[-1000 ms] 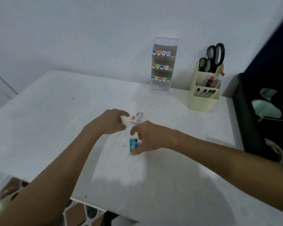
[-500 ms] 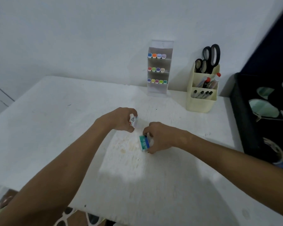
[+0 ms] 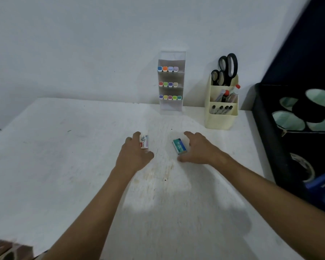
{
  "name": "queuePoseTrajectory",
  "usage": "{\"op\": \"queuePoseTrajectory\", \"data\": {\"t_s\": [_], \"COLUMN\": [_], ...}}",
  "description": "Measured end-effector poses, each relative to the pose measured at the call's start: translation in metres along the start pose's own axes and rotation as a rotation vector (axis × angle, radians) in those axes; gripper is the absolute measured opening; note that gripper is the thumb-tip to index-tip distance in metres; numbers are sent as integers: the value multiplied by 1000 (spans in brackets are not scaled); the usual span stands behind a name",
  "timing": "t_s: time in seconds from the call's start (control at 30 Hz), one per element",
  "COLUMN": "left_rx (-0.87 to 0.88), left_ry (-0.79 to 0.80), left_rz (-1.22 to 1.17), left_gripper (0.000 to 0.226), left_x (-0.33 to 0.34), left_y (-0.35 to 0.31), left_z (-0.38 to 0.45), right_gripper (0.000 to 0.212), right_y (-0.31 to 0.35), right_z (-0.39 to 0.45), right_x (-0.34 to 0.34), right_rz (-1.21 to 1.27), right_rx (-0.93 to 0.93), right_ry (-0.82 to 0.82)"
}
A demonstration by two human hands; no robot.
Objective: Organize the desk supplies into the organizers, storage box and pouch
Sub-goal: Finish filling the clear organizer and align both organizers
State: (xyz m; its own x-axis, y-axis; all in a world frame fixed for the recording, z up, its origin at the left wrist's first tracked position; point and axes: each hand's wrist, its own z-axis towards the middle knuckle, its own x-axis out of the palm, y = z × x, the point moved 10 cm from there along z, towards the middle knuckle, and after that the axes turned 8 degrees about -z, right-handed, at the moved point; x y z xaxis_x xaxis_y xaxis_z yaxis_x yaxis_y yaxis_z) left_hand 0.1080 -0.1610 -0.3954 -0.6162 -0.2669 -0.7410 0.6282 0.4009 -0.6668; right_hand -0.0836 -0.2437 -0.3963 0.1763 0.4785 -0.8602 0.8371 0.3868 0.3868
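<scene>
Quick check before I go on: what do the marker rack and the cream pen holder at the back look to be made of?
Marker rack: looks like clear acrylic or similar plastic, glossy, since the wall shows through its see-through sides. Cream pen holder: probably moulded plastic, smooth with a matte look, rounded corners, one even opaque colour.

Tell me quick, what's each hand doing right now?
Left hand: open, fingers spread beside the white box, not gripping it.
Right hand: open, fingers spread around the teal box, not gripping it.
</scene>
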Motion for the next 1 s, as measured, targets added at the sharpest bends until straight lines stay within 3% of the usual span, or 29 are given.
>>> {"op": "queuePoseTrajectory", "data": {"t_s": [0.2,0.37,0.6,1.0], "left_rx": [9,8,200,235], "left_ry": [-252,-240,-255,-196], "left_rz": [-81,-122,-127,-88], "left_gripper": [41,36,29,24], "left_x": [-2,5,-2,23], "left_y": [-2,-18,-80,-80], "left_z": [-10,4,52,114], "right_gripper": [67,38,40,33], "right_y": [6,7,18,17], "right_z": [-17,-4,32,84], "right_x": [5,-11,-66,-59], "right_rz": [116,160,235,166], "right_rx": [45,88,92,68], "right_ry": [-266,-385,-622,-651]}}
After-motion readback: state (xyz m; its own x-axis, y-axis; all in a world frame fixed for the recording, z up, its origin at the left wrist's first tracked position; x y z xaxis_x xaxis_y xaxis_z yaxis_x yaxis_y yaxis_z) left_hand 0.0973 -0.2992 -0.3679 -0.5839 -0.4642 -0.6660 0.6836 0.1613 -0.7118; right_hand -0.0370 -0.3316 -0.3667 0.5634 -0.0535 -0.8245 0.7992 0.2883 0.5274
